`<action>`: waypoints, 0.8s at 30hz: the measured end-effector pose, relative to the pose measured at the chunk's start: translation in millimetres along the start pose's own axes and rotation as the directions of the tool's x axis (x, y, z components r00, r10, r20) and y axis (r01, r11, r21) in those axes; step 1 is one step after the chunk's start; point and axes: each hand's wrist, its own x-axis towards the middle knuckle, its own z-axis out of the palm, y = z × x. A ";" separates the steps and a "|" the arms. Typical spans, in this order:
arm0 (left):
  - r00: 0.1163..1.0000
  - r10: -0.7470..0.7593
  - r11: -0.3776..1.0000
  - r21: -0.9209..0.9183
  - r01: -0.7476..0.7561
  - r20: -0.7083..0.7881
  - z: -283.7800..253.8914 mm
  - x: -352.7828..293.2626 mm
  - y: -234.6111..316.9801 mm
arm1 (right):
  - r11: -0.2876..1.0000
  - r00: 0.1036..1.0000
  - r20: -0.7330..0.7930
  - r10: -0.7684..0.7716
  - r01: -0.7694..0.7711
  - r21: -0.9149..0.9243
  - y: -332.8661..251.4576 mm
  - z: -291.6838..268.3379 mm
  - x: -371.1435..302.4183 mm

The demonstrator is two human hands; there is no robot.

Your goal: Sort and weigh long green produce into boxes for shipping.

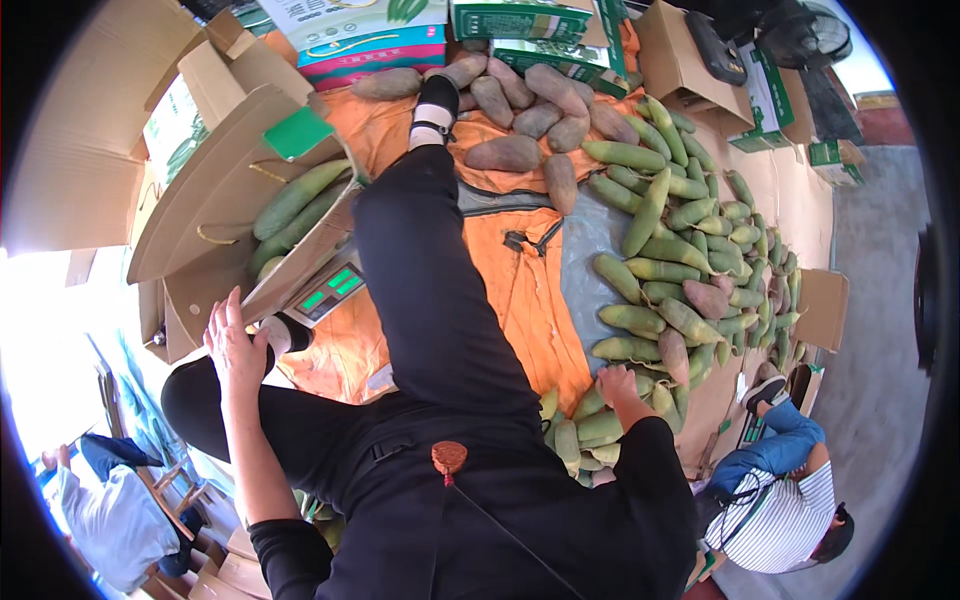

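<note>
My left hand (237, 350) is open, its fingers spread close to the near wall of a cardboard box (180, 240). Inside that box lie long green radishes (297, 200). A scale display (330, 292) with lit green panels shows beside the box's lower edge. On the right, my right hand (617, 385) is at the near-left edge of a big pile of green radishes (665, 270). Its fingers look bent and pressed together against the pile. The fingertips are hidden, so whatever lies under them cannot be made out.
Brownish-red roots (505, 153) lie loose on the orange sheet (500, 290) beyond my legs. Printed cartons (370, 55) line the far side. A cardboard box (690, 65) and a black fan (805, 38) stand far right. Other people work at lower right (775, 520) and lower left (110, 525).
</note>
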 end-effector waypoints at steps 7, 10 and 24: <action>1.000 -0.020 0.999 -0.028 0.020 0.000 -0.5 -8.2 0.8 | 0.900 0.950 -0.243 0.197 -0.077 0.430 -4.4 -72.7 27.6; 0.999 -0.040 0.999 -0.024 0.040 -0.005 -0.6 -8.7 1.5 | 0.861 0.909 -0.350 0.225 -0.018 0.508 -2.1 -88.9 30.7; 0.998 -0.042 0.992 -0.120 0.036 -0.055 5.5 -9.2 -10.3 | 0.062 0.315 -0.788 0.529 0.912 0.406 -34.4 -364.6 -59.6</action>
